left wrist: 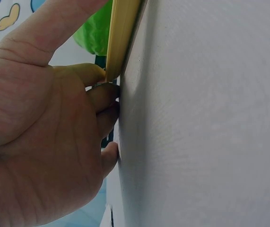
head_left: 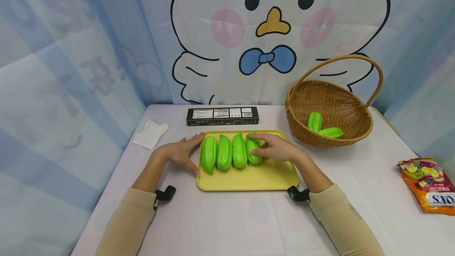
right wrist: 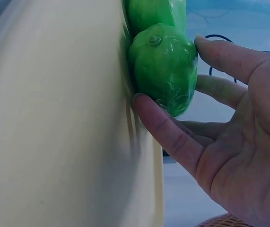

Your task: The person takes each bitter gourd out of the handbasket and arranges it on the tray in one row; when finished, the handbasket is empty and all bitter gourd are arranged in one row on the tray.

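Four-sided and yellow, a tray carries a row of glossy green ridged gourds, among them the leftmost gourd and a middle gourd. My left hand is spread along the tray's left edge, thumb and fingertips touching the rim. At the row's right end, my right hand holds the rightmost gourd between thumb and fingers. That gourd lies right beside its neighbour on the tray, and the hand covers part of it in the head view.
A wicker basket with a tall handle stands at the back right, two green gourds inside. Behind the tray lies a long black box. A white packet is at the left, and an orange snack bag at the right.
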Tool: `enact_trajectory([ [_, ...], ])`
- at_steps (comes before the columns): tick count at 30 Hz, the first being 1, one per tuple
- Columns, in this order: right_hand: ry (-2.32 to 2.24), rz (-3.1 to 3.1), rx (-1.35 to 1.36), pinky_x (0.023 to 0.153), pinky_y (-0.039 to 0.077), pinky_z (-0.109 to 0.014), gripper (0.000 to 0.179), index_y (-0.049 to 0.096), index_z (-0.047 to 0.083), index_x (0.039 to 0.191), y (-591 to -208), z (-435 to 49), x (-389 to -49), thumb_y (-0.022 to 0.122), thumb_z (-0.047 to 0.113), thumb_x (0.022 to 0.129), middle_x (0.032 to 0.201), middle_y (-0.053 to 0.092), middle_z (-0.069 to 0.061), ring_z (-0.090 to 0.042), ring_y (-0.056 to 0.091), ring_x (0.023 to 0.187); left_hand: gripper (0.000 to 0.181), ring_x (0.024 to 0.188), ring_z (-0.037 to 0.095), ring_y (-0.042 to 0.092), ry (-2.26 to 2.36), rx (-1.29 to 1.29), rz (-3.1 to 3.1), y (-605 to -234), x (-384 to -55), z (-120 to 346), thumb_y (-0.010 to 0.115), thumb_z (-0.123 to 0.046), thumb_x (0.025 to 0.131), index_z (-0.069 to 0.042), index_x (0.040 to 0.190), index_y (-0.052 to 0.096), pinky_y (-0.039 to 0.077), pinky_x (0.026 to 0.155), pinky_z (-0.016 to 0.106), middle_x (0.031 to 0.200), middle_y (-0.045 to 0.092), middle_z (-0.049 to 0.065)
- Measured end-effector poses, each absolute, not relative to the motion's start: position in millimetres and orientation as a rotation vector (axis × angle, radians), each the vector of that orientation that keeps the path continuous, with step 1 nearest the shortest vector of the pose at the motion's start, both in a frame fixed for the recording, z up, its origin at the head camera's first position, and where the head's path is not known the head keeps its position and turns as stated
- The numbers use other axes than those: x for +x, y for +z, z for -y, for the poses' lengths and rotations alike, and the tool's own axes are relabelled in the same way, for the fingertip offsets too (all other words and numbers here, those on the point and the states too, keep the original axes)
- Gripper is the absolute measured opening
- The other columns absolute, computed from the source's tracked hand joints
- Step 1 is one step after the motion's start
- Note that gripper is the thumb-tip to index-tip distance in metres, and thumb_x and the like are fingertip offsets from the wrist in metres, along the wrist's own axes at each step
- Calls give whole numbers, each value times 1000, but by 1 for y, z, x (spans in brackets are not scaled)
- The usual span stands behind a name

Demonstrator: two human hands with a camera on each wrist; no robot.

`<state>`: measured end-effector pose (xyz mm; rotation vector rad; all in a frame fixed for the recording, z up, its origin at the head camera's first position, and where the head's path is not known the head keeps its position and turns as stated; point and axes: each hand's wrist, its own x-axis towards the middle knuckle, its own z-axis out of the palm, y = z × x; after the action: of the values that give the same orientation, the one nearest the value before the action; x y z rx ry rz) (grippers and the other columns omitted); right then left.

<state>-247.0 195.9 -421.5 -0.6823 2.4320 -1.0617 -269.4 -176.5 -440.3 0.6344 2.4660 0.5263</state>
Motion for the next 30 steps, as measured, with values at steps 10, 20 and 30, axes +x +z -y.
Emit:
enact_trajectory([
  [10, -1045, -2443, -698, 75, 58, -37, 69, 39, 10, 161, -423, -195, -248, 68, 32, 102, 135, 66, -17, -20, 72, 84, 146, 164, 27, -1, 541, 642, -2458, -439, -269, 177, 94, -59, 65, -17, 169, 0, 1, 133, 53, 177, 0, 5],
  [20, -1022, -2502, -703, 71, 56, -33, 71, 42, 9, 160, -424, -200, -249, 70, 34, 100, 157, 50, -17, -18, 69, 85, 148, 164, 27, -2, 551, 659, -2444, -441, -272, 178, 94, -60, 65, -15, 169, -2, -1, 133, 53, 177, -1, 6],
  [30, -1060, -2458, -693, 67, 58, -39, 71, 43, 6, 158, -422, -200, -251, 74, 28, 98, 128, 68, -17, -26, 72, 74, 147, 164, 27, -3, 553, 656, -2447, -443, -273, 177, 94, -58, 65, -16, 169, -2, -2, 133, 53, 177, -1, 6],
])
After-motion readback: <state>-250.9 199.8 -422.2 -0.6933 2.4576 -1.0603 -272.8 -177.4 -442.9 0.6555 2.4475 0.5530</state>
